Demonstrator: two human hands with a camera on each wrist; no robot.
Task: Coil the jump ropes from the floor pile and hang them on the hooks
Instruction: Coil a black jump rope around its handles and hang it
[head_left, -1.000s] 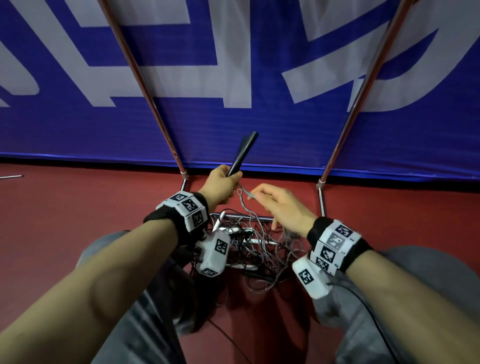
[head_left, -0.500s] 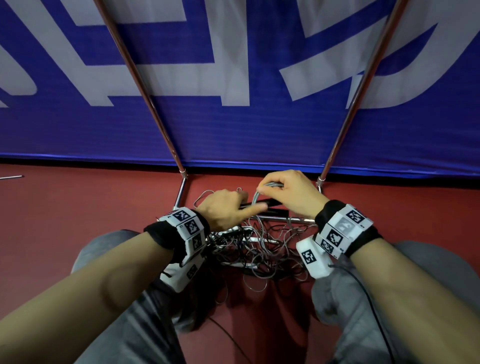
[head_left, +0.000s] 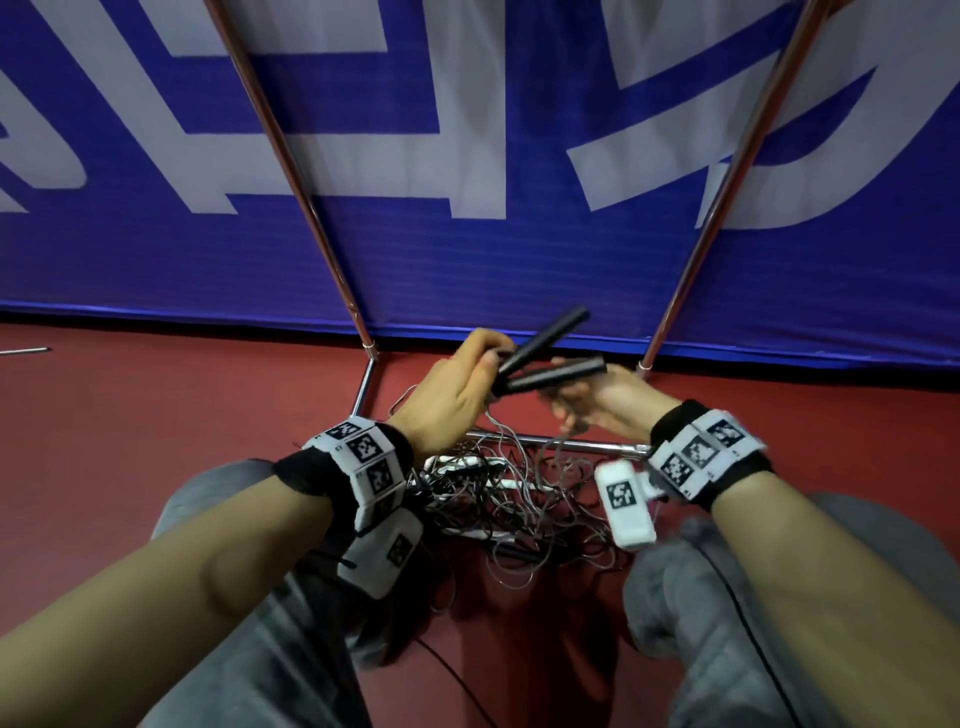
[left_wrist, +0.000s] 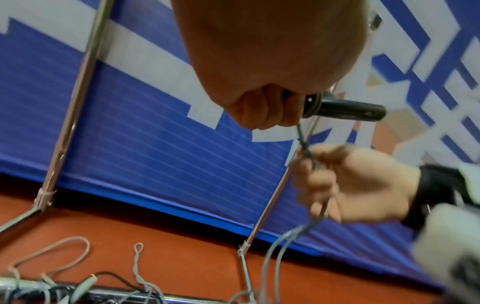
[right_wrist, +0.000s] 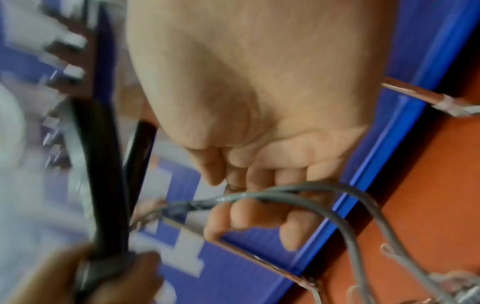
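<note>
Fingers of the left hand (head_left: 447, 395) curl tightly round the ends of two black cylindrical jump-rope handles (head_left: 545, 358), held above the tangled pile of grey ropes (head_left: 519, 499) on the red floor (head_left: 156, 415). The right hand (head_left: 608, 400) pinches the thin grey rope cord (left_wrist: 306, 152) just below them. The banner's white lettering is unreadable.

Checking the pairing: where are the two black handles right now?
Head view, centre: both black handles are bunched in the left hand, raised above the rope pile, beside the right hand.
</note>
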